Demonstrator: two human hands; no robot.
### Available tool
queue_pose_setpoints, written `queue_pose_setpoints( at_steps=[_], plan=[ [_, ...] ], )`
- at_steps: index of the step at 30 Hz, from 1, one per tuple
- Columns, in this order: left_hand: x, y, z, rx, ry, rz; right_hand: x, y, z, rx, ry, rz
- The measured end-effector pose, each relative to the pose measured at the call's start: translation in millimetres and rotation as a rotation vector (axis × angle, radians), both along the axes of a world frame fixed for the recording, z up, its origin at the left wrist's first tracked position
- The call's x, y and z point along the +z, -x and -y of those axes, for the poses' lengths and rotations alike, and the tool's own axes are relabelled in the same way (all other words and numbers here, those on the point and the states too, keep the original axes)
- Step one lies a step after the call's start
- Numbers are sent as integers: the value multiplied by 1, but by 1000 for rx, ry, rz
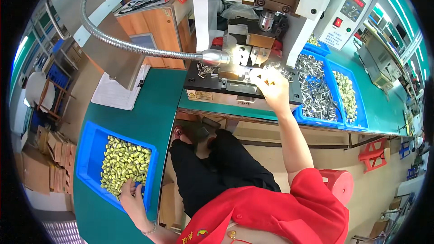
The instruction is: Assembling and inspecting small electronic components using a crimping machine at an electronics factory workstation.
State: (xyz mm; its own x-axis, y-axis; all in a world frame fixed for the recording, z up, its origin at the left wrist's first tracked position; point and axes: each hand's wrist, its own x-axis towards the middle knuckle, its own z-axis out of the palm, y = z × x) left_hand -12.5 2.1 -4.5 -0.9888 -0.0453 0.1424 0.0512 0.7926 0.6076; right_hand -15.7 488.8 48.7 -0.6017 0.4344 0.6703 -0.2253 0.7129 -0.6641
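My left hand [132, 199] is inside a blue tray [88, 162] at the lower left. Its fingers are bent and apart at the tips, touching a pile of small yellow-green parts [124, 165]. My right hand [275, 91] reaches to the bench press [246, 92], with fingers pinched close to the lit tooling [260, 56]. A yellowish bit shows among those fingers, but glare hides what they hold. Loose silvery metal pieces [206, 70] lie on the press bed left of the tooling, and more lie beside my right hand.
Right of the press, one blue tray [316, 119] holds silvery metal pieces and another [360, 124] holds yellow-green parts. A flexible metal lamp [149, 50] arches over the press. Papers on a clipboard [118, 91] lie on the green bench [158, 86]. A control box [346, 13] stands at the back right.
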Motion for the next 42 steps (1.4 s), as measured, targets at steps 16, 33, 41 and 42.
queue_pose_setpoints(
  at_steps=[16, 33, 41, 42],
  plan=[
    [1, 0, 2, 15, -24, 32, 11, 10, -5, -57, -265, 97],
    [-3, 1, 6, -17, 135, -50, 16, 11, -14, 60, -234, 144],
    [-3, 0, 5, -20, 91, -28, 2, -3, -3, -76, -80, 22],
    [-1, 0, 2, -18, 58, -28, 1, -11, -1, -75, -81, 17]
  ],
)
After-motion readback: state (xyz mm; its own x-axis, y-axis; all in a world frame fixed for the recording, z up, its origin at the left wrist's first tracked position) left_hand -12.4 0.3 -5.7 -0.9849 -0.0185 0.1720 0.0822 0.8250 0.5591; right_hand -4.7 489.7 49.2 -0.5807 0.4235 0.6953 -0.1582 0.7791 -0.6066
